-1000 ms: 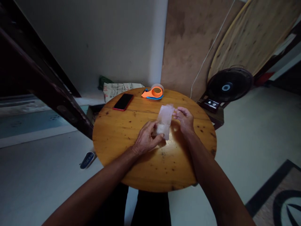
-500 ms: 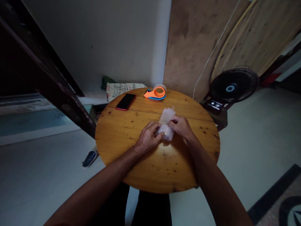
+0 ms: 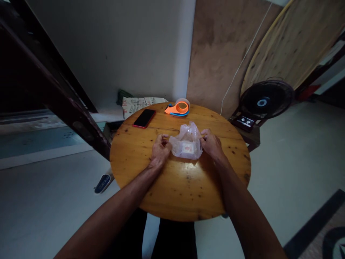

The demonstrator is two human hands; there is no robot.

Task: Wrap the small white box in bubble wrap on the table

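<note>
Spread near the middle of a round table (image 3: pixel 183 194), between two bare hands: a crumpled sheet of plastic wrap (image 3: pixel 185 134), broad and low on the near side, with a ragged flap pointing away from the body, toward the far rim. Near part of the wrap running left to right. Sitting in it, a small pale packet (image 3: pixel 188 148) with faint reddish marks, close to square; too small to make out a long axis.

Left hand (image 3: pixel 161 149) resting low with curled fingers, tips at the left edge of the wrap; cannot tell whether pinching it. Right hand (image 3: pixel 211 144) with thumb and finger closed on the right edge.

Toward the far rim, a black phone (image 3: pixel 145 118) with a red edge, lying flat and slanted, and right of it an orange and blue tape dispenser (image 3: pixel 176 108) with a ring-shaped roll of clear tape. Tabletop in glossy yellow-brown wood, dotted with dark knots. Beyond, a printed sack (image 3: pixel 145 103) by a smooth grey wall (image 3: pixel 134 46), a flat brown board (image 3: pixel 212 54), a thin white cord (image 3: pixel 246 54) and a large round wooden panel (image 3: pixel 296 46). Right, a round black fan (image 3: pixel 261 103) above a pale, smooth floor (image 3: pixel 280 158). Dim room; wrap thin, translucent, wrinkled and faintly shiny.
</note>
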